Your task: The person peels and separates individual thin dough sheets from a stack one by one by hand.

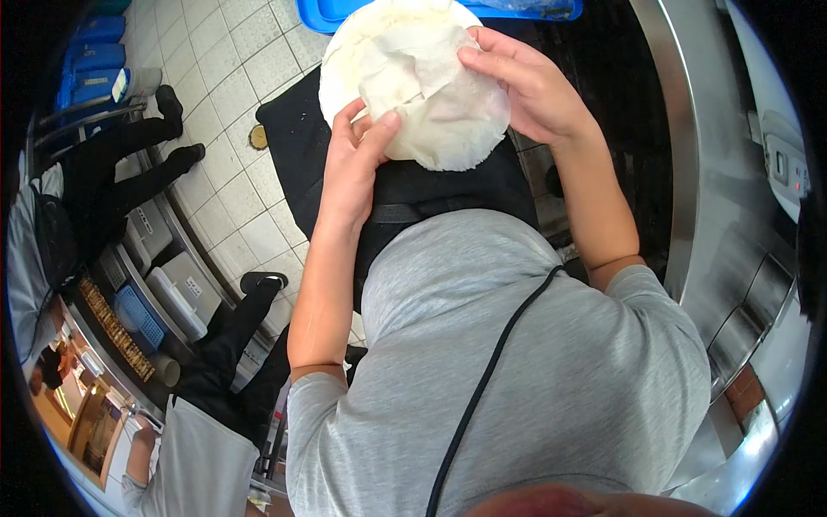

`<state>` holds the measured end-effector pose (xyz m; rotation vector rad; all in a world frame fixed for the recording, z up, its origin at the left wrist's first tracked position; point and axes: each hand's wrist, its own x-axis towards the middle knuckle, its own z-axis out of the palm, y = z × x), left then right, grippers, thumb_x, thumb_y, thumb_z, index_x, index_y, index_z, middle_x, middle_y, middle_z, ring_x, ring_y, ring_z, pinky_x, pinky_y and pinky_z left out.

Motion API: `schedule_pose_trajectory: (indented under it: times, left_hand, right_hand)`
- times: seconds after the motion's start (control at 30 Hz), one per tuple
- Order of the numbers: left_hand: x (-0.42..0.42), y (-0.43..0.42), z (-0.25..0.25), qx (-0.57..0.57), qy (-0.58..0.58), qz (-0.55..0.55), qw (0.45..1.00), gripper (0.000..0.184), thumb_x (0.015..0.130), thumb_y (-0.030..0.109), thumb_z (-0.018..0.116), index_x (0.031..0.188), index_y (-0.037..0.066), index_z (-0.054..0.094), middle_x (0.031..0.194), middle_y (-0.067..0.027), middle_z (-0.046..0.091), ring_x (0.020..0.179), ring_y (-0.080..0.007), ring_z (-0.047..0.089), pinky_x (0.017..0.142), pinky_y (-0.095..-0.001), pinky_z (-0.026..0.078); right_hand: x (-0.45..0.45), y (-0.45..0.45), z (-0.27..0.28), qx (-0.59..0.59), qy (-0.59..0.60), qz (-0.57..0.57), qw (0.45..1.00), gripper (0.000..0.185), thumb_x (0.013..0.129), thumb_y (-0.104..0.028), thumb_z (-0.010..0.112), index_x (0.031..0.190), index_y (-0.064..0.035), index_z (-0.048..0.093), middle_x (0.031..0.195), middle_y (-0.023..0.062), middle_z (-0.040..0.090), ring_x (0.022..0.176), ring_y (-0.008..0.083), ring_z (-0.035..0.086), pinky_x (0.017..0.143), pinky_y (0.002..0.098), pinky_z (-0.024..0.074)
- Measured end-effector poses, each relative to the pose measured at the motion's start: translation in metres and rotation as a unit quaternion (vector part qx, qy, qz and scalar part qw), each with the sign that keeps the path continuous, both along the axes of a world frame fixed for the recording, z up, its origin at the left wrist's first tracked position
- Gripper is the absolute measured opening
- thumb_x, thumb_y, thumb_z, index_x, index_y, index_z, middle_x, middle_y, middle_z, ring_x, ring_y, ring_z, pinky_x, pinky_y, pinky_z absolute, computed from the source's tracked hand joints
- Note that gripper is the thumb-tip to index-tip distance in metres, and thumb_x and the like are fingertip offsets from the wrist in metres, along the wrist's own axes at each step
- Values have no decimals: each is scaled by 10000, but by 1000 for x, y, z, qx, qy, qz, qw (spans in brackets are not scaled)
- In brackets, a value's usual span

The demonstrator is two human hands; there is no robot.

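Note:
My left hand (357,159) pinches the lower left edge of a thin pancake (457,129), a pale, floppy, partly see-through round sheet with a loose flap folded over its top. My right hand (538,90) grips the same pancake at its upper right edge, thumb on top. Behind it lies a larger whitish round (349,69); whether this is a stack of pancakes or a plate, I cannot tell. Both hands are in front of my waist, above a black apron (439,185).
A blue tray (319,15) lies beyond the hands. A steel counter (680,129) runs along the right. Two people in grey tops stand at the left by a counter with lidded containers (185,293) and a blue basket (138,317). The floor is tiled (245,65).

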<state>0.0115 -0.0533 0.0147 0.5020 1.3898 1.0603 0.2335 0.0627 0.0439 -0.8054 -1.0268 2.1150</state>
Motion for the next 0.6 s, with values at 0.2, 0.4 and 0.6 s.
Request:
schedule_pose_trajectory:
  times: [0.2, 0.4, 0.6]
  left_hand:
    - [-5, 0, -5, 16, -64, 64, 996, 481, 1036, 8, 617, 1495, -84, 504, 1301, -165, 721, 1119, -204, 725, 944, -333, 580]
    - [-20, 0, -11, 41, -73, 142, 986, 324, 1061, -4, 574, 1381, -54, 585, 1365, -190, 716, 1247, -272, 712, 1098, -419, 561]
    - [-33, 4, -10, 54, -127, 202, 970, 279, 1093, 48, 599, 1358, -31, 632, 1372, -170, 722, 1257, -288, 712, 1110, -439, 573]
  right_hand:
    - [3, 7, -6, -75, 80, 4, 994, 379, 1140, -188, 594, 1437, 48, 597, 1387, 128, 704, 1277, 210, 704, 1111, 395, 585]
    - [9, 18, -25, 15, -138, -78, 987, 341, 1133, -184, 592, 1368, 60, 630, 1285, 138, 740, 1153, 197, 736, 998, 392, 613]
    - [16, 24, -30, -21, -149, -52, 987, 293, 1125, -182, 599, 1293, 54, 647, 1240, 138, 748, 1102, 189, 750, 1003, 396, 606]
